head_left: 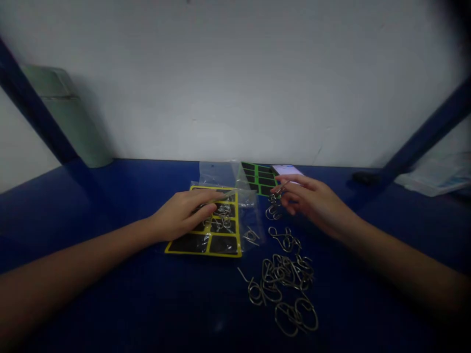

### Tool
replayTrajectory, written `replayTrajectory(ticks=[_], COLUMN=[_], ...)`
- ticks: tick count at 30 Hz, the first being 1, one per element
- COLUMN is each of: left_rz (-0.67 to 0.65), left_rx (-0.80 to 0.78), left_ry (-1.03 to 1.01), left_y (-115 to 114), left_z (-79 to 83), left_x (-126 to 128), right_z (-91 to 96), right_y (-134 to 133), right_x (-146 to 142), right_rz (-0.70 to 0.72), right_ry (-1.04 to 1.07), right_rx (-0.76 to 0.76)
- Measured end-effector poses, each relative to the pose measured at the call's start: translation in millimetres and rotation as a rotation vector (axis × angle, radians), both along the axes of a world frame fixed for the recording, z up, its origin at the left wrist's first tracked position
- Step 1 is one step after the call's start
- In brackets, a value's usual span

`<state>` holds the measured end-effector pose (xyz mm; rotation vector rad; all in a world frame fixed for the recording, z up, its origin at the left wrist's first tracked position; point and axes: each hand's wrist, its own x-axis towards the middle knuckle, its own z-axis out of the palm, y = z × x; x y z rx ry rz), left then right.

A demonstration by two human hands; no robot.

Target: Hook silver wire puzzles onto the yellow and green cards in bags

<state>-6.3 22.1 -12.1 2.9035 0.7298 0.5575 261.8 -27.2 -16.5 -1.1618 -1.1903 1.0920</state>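
Note:
My left hand (186,212) lies on a yellow-bordered card with black panels (206,243), its fingers pressing a clear plastic bag (243,215) that holds small metal wire pieces (222,218). To the right, my right hand (311,198) hovers with curled fingers, pinching a wire puzzle piece (275,205) that hangs from the fingertips. A pile of bent metal wire puzzles (285,279) lies on the blue table (128,289) in front of the hands.
A green-bordered card with black panels (259,179) and a phone with a lit screen (287,170) lie behind the right hand. Another clear bag (217,171) lies at the back. Blue frame struts (35,113) rise on both sides. Papers (437,179) sit far right.

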Motion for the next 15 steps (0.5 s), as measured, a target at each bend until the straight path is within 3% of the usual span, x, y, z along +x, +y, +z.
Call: replayTrajectory(ticks=[10, 15], left_rz=[-0.005, -0.003], left_rx=[0.006, -0.006], left_ry=[-0.003, -0.002], left_y=[2.0, 1.6], left_z=[-0.8, -0.8], left_x=[1.8, 1.6], right_z=[-0.1, -3.1], right_y=[0.6, 2.0], right_x=[0.4, 2.6], right_rz=[-0.043, -0.079], right_ry=[-0.028, -0.052], right_rx=[-0.063, 0.016])
